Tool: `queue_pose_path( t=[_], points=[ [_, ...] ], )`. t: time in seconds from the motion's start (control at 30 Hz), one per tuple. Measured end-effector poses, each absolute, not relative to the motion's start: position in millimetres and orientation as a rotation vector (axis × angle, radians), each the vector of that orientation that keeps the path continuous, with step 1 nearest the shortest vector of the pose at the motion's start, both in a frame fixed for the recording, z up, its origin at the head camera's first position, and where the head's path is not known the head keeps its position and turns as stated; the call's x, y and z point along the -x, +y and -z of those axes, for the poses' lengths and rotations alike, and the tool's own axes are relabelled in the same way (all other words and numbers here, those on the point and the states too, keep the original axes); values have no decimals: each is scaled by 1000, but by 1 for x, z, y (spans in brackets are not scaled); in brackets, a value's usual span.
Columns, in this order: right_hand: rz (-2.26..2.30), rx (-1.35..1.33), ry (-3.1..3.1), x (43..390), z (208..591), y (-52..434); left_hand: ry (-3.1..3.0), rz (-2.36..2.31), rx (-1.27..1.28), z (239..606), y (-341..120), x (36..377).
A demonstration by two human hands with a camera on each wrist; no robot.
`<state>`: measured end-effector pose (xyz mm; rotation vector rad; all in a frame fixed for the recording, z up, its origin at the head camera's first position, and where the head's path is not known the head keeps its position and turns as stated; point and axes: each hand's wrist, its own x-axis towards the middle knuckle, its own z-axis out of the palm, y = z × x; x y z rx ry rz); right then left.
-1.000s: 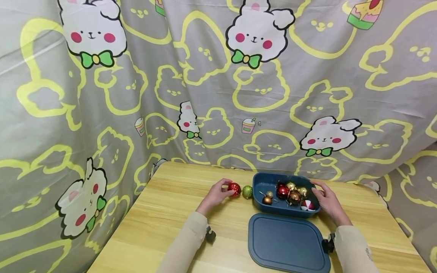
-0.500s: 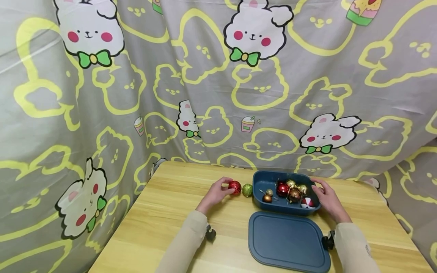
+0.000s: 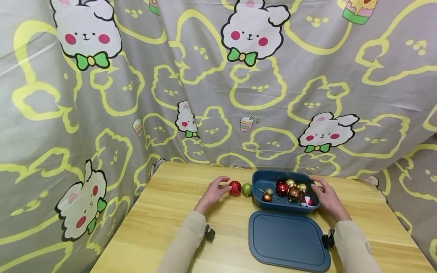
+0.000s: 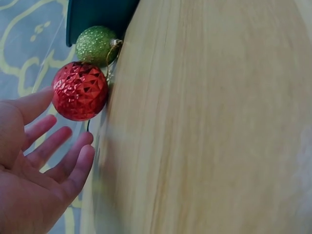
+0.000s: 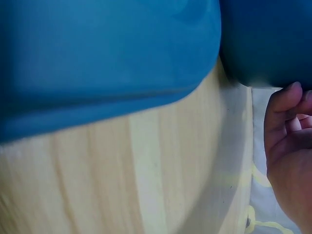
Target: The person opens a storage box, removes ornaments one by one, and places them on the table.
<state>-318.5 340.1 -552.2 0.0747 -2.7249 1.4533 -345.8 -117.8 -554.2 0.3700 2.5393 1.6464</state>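
Your left hand (image 4: pixel 34 165) lies open, fingers spread, its tips just short of the red ball (image 4: pixel 80 91); a green ball (image 4: pixel 96 46) sits just beyond that. Your right hand (image 3: pixel 327 196) rests, fingers relaxed, against the box (image 3: pixel 263 178). The lid (image 3: pixel 288 242) lies between your wrists on the table (image 3: pixel 164 220); a curtain (image 3: pixel 205 76) hangs behind.

Red bauble (image 4: pixel 80 90): faceted, glossy, mirror-like. Green bauble (image 4: pixel 96 45): rough glitter coat, metal cap. Box (image 3: pixel 260 181) and lid (image 3: pixel 288 242): smooth matt blue plastic. Bench (image 3: pixel 170 212): pale wood grain, satin finish. Backdrop (image 3: pixel 191 87): printed cloth, creased, matt.
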Motion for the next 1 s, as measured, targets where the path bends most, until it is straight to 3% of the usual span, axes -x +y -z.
queue_pose_path(
  t=[0.37, 0.6, 1.0],
  points=[
    [-1430, -104, -2718, 321, 552, 341, 2615, -1736, -506, 537, -107, 347],
    [-1441, -112, -2702, 321, 551, 339, 2596, -1796, -663, 514, -83, 342],
    [-1433, -106, -2721, 321, 554, 342, 2519, -1751, -749, 507, -33, 344]
  ],
)
